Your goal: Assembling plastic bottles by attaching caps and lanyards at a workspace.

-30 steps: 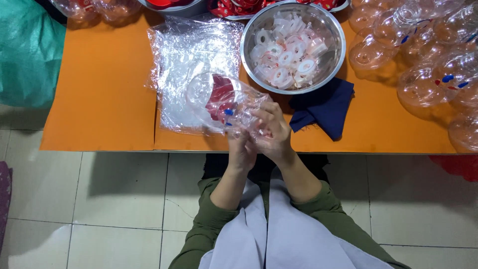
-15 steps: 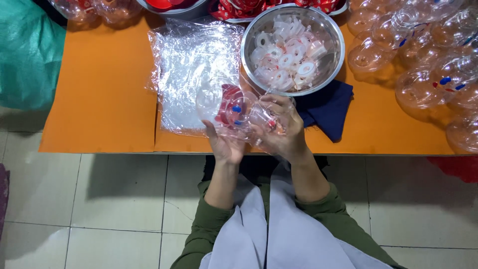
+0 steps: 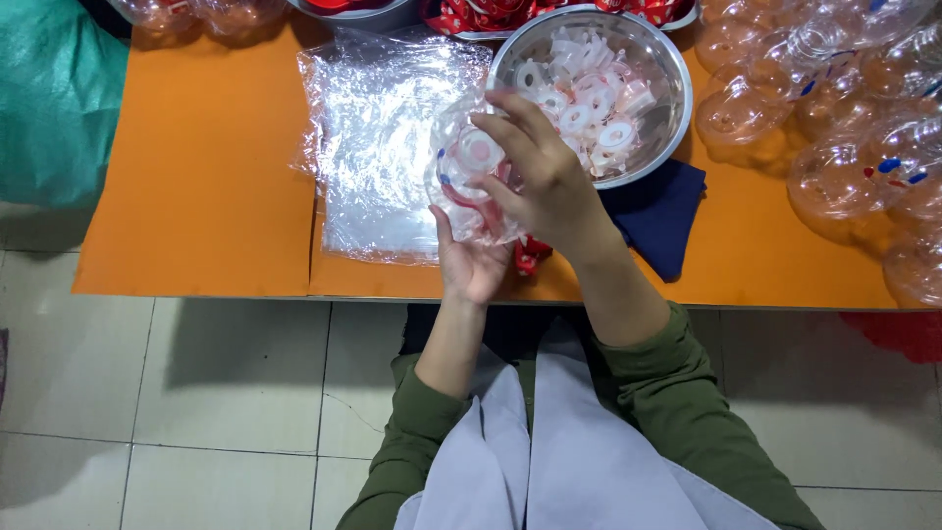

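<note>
At the far left a green bag (image 3: 44, 93) is lying off the edge of the orange table (image 3: 196, 196). Next, a stack of clear plastic bags (image 3: 378, 147) is lying flat on the table, apparently waiting to be used. Just right of it, the left hand (image 3: 471, 260) is cupping a clear plastic shell (image 3: 469, 172) from below, palm up and fingers half curled around its underside, above the table's near edge. The right hand (image 3: 545, 177) is pressing a white round cap (image 3: 481, 150) onto the shell, fingers extended and pinching the cap against it; the fit appears to be in progress rather than finished. A small red piece (image 3: 530, 255) is showing under the hands. A steel bowl (image 3: 677, 88) is holding many more white caps, and a dark blue cloth (image 3: 657, 211) is lying beneath it. At the right, a heap of clear shells (image 3: 844, 128) is resting; whether those are capped cannot be told, so much of the batch seems to remain.
</note>
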